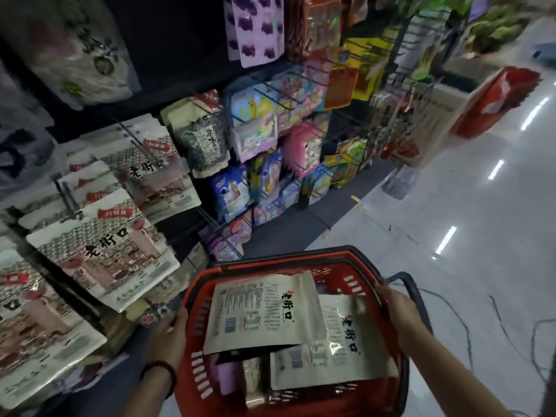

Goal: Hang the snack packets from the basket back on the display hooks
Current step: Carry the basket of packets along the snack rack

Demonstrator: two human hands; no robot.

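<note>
A red plastic basket [197, 299] with black handles is held low in front of me. My left hand [170, 329] grips its left rim and my right hand [397, 305] grips its right rim. Inside lie two beige snack packets back-side up, one on top [264, 314] and one lower right [337, 353], with smaller packs under them. To the left, matching white packets with black characters [102, 251] hang on black display hooks [67, 197] of the rack.
Further right the rack holds colourful pink, blue and yellow packets [270, 139] on wire hooks. A red sign [496, 100] stands at the aisle's far right. The glossy grey floor [451, 191] runs along the right, with thin cables [481, 320] lying beside the basket.
</note>
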